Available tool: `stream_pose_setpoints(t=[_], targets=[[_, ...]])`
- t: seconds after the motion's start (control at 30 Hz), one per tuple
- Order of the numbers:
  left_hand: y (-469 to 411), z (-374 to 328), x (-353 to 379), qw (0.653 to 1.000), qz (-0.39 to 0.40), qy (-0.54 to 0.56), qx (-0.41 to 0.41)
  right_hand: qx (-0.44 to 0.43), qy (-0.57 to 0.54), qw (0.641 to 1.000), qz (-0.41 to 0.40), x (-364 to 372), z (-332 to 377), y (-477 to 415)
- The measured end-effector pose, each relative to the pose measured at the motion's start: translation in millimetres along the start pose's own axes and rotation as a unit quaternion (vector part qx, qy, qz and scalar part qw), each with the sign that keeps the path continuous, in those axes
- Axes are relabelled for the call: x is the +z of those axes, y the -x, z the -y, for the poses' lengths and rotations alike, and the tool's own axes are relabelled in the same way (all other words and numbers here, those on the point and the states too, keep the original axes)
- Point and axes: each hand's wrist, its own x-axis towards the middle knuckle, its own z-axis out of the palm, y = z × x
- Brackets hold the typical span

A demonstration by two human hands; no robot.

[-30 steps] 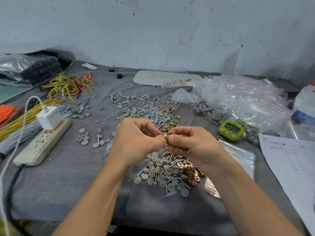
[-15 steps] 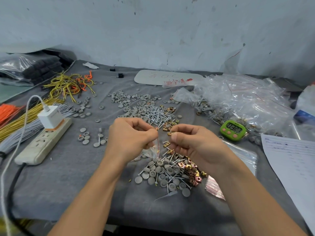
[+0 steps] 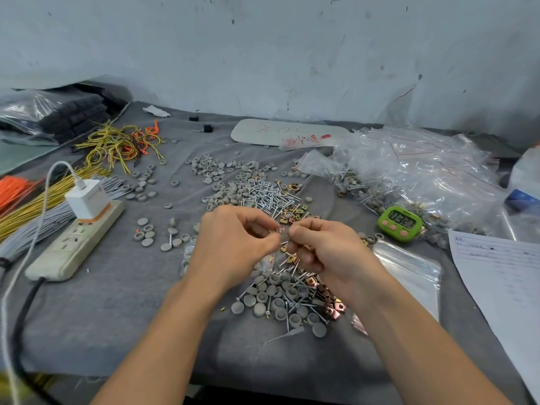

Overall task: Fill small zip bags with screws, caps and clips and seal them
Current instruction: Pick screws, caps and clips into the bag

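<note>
The left hand (image 3: 233,244) and right hand (image 3: 324,249) meet fingertip to fingertip, each pinching the top edge of a small zip bag (image 3: 270,262) that hangs between them. Just beneath it, a mixed pile (image 3: 286,296) of grey caps, screws and copper clips lies on the grey cloth (image 3: 117,311). A green timer (image 3: 400,225) sits to the right, near a heap of clear bags (image 3: 415,168). A power strip (image 3: 73,244) lies to the left.
</note>
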Motion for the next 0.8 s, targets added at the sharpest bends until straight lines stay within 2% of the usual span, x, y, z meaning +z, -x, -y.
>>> stream_pose_setpoints(t=[0.23,0.33,0.4,0.47,0.57,0.63,0.8], targets=[[-7,13,-10,0.997,-0.047,0.040,-0.040,0.000,-0.010,0.996,-0.086,-6,1,-5],[-11,18,-15,0.993,-0.085,0.068,-0.045,0.021,0.019,0.991,-0.131,-6,1,-9],[-12,24,-24,0.997,-0.039,0.061,-0.031,0.023,0.034,0.989,-0.140,-7,1,-11],[-9,28,-31,0.997,0.068,-0.010,-0.020,0.005,0.015,0.991,-0.135,-6,0,-12],[-5,28,-28,0.974,0.190,-0.124,-0.025,-0.011,-0.038,0.992,-0.120,-3,1,-11],[-5,25,-22,0.958,0.216,-0.185,-0.025,-0.027,-0.043,0.993,-0.105,-3,1,-10],[-11,21,-7,0.962,0.197,-0.186,-0.022,-0.072,0.037,0.989,-0.122,2,-3,-11]])
